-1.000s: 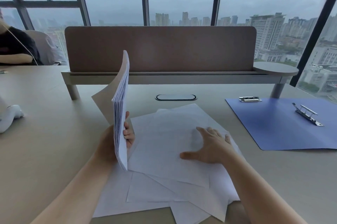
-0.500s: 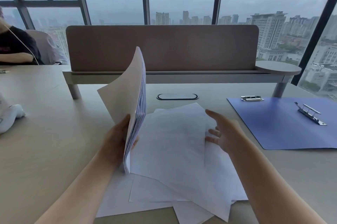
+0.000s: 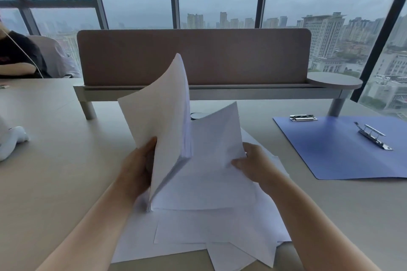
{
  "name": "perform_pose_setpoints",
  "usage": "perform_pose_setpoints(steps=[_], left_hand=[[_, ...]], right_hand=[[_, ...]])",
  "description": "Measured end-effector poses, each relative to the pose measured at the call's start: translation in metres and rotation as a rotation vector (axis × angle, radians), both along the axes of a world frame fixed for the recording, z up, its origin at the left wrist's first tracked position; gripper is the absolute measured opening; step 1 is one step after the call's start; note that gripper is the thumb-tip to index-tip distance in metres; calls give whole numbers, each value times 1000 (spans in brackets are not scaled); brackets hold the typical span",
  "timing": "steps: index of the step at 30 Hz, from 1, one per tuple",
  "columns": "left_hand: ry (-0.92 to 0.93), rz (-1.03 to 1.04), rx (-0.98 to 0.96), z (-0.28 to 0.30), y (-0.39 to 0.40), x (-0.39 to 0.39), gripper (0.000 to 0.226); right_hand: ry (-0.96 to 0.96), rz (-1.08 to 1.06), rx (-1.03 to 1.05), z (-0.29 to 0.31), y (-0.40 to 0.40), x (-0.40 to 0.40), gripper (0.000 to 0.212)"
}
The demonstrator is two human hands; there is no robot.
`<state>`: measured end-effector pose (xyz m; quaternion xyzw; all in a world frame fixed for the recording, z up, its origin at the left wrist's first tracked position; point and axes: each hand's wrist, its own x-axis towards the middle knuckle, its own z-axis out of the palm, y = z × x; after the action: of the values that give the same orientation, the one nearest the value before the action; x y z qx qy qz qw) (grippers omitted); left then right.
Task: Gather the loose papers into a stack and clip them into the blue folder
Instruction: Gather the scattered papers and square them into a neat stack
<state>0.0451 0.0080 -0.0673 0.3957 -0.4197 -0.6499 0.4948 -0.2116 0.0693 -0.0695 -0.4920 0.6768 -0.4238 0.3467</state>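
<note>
My left hand (image 3: 136, 165) grips a thick stack of white papers (image 3: 163, 121), held nearly upright on its lower edge above the desk. My right hand (image 3: 253, 162) pinches the right edge of a single white sheet (image 3: 218, 138) and holds it lifted, leaning toward the stack. Several loose white sheets (image 3: 209, 226) lie spread flat and overlapping under both hands. The blue folder (image 3: 343, 149) lies open at the right, apart from the papers, with a metal lever clip (image 3: 373, 135) on it and a second metal clip (image 3: 302, 117) at its far left corner.
A brown divider panel on a raised grey shelf (image 3: 193, 59) crosses the desk behind the papers. A black cable port (image 3: 196, 115) sits just behind the stack. A white object (image 3: 11, 140) lies at the left edge. Another person's arm (image 3: 17, 59) rests far left.
My right hand went from pressing flat on the loose sheets to lifting one by its edge toward the stack. The stack in my left hand tilted and shifted right.
</note>
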Motion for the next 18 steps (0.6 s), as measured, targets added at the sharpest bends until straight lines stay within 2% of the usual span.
perform_pose_setpoints(steps=[3, 7, 12, 14, 16, 18], left_hand=[[64, 48, 9, 8, -6, 4, 26], [-21, 14, -43, 12, -6, 1, 17], [-77, -6, -38, 14, -2, -4, 17], [-120, -10, -81, 14, 1, -5, 16], [-197, 9, -146, 12, 1, -5, 16], [-285, 57, -208, 9, -1, -3, 21]], right_hand=[[-183, -17, -95, 7, 4, -6, 26], [-380, 70, -179, 19, 12, -1, 21], [-581, 223, -130, 27, 19, 1, 35], [-579, 278, -86, 28, 21, 2, 41], [-517, 276, -72, 27, 20, 5, 35], [-345, 157, -72, 24, 15, 7, 28]])
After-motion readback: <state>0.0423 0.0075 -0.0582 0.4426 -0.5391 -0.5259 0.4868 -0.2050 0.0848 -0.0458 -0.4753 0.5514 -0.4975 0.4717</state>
